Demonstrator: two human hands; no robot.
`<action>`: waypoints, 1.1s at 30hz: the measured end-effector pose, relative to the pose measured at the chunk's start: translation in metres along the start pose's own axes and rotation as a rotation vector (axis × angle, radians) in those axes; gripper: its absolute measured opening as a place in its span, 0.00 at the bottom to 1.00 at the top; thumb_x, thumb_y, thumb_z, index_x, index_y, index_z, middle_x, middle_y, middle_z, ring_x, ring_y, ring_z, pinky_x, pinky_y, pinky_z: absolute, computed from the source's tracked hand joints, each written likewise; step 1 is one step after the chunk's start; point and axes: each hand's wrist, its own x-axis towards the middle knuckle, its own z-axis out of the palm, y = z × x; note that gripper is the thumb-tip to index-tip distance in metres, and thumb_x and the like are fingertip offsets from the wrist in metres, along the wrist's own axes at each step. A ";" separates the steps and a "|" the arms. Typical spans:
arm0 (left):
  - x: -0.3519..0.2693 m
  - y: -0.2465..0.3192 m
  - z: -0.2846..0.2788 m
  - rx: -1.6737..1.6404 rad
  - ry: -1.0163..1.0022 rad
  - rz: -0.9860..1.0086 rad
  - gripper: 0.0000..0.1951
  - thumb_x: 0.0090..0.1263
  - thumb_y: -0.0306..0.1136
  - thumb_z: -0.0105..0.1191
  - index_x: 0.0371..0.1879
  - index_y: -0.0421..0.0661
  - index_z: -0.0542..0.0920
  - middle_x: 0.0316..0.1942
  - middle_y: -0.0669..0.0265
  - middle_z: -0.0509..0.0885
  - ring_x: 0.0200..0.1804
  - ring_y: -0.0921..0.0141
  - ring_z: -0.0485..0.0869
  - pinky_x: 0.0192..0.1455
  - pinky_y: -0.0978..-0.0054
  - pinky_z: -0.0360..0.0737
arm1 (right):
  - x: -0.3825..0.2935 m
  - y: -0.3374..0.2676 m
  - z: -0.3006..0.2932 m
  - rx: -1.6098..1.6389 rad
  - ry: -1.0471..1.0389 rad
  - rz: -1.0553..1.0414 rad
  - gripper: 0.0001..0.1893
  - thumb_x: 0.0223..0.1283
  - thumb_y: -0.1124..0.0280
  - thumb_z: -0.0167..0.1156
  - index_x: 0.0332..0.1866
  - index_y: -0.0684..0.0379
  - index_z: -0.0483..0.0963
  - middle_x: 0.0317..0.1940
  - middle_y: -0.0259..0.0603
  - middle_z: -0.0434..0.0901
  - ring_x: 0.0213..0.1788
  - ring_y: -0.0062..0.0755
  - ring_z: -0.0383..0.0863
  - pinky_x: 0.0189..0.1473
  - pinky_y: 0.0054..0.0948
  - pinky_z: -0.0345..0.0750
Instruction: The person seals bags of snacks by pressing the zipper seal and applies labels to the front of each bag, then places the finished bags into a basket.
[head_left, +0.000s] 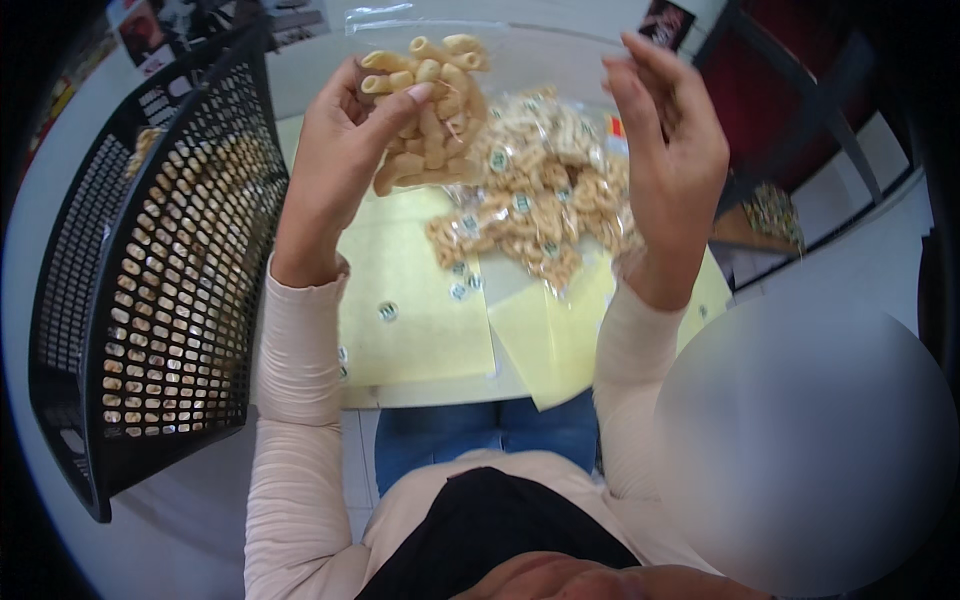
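A clear plastic bag of tube-shaped snacks (431, 139) is held up over the table in my left hand (349, 135), with the thumb pressed across its front. To the right, my right hand (667, 142) is raised apart from the bag. Its fingers are spread and slightly blurred, and I see nothing in them. Between and below the hands lies a pile of snack bags (525, 199), several bearing round green-and-white stickers. Yellow sticker sheets (420, 330) cover the near part of the table, with a few round stickers (387, 311) on them.
A black slatted plastic basket (97, 330) stands close by my left arm, with snack packs showing through its holes. At the right is a dark-framed chair (810, 97) with a red part. The table's near edge (435, 396) runs just before my lap.
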 end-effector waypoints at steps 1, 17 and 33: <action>-0.007 -0.012 0.001 0.000 -0.009 -0.085 0.15 0.70 0.31 0.60 0.51 0.37 0.76 0.38 0.65 0.85 0.37 0.79 0.84 0.40 0.82 0.81 | 0.003 0.002 0.000 -0.019 0.001 -0.066 0.16 0.67 0.70 0.64 0.55 0.67 0.77 0.41 0.41 0.85 0.47 0.26 0.84 0.52 0.23 0.78; -0.104 -0.157 0.005 -0.273 -0.358 -0.724 0.20 0.73 0.26 0.51 0.62 0.36 0.70 0.53 0.65 0.79 0.53 0.75 0.80 0.56 0.77 0.79 | -0.193 0.031 -0.116 -0.515 -0.322 0.571 0.09 0.61 0.74 0.64 0.44 0.65 0.82 0.38 0.46 0.83 0.35 0.35 0.82 0.39 0.30 0.78; -0.111 -0.170 0.000 -0.249 -0.414 -0.703 0.21 0.73 0.26 0.52 0.64 0.36 0.70 0.53 0.66 0.80 0.53 0.76 0.80 0.58 0.77 0.78 | -0.251 0.048 -0.085 -0.559 -0.289 0.756 0.13 0.54 0.76 0.68 0.45 0.65 0.82 0.38 0.46 0.80 0.38 0.38 0.84 0.44 0.31 0.80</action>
